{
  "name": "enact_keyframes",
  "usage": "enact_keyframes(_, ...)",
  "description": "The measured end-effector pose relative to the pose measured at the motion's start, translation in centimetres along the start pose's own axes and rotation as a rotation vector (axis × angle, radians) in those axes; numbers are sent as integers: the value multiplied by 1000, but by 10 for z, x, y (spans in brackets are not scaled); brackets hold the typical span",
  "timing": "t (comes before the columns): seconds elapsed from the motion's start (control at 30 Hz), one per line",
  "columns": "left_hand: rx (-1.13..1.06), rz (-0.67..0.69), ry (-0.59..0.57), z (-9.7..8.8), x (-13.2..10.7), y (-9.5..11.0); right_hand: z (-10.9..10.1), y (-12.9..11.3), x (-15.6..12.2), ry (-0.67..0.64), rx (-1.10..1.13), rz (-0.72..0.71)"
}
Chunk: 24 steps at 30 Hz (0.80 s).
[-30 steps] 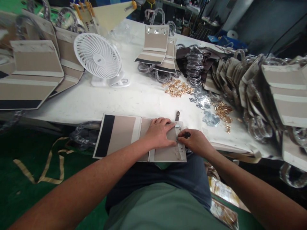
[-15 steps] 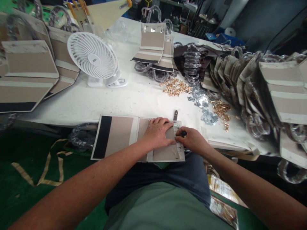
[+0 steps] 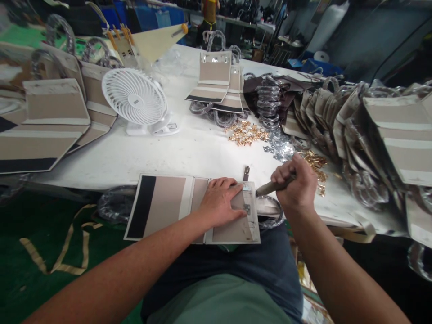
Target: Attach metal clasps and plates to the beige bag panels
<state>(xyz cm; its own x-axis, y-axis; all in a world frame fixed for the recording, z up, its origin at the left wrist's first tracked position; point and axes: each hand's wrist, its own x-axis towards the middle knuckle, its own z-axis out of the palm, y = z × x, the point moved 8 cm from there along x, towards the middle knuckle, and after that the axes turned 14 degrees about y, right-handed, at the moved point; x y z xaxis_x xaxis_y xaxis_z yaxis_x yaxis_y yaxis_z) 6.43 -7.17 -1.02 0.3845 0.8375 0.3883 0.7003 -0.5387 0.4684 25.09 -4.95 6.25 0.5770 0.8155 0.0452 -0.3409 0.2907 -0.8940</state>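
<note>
Here, a flat, beige rectangular bag panel (image 3: 198, 194) with a smooth black strip (image 3: 141, 207), at the white table (image 3: 151, 155)'s near edge, left hand (image 3: 221, 202) spread flat across it, right hand (image 3: 297, 183) gripping a slim, drab tool (image 3: 270, 187), perhaps metal.

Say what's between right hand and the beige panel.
Head view: the held tool, tip by the right edge of the panel; lower in frame, a wrapped handle loop.

A worker's left hand (image 3: 221, 202) lies palm down, thumb spread, ahead of the torso (image 3: 216, 301); the right hand (image 3: 297, 186), fingers tightly curled, is ahead and right of it.
</note>
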Motion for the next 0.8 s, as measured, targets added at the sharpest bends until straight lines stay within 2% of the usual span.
enact_keyframes(0.1, -6, -5, -10, 0, 1, 0, 14, 5, 2, -31, 36, -62)
enact_keyframes(0.2, -16, -7, -22, 1, 1, -1, 19, 16, 1, -73, 14, -87)
enact_keyframes(0.47, -21, -10, -24, 3, 2, -3, 5, 38, 17, -10, 56, 30)
enact_keyframes(0.63, -10, -16, -36, 5, 2, -4, -10, 49, 26, 75, 109, 111)
enact_keyframes(0.7, -12, -14, -43, 6, 3, -4, -9, 50, 26, 78, 110, 103)
enact_keyframes(0.8, -20, -14, -54, 7, 3, -5, 4, 46, 16, -8, 48, 22)
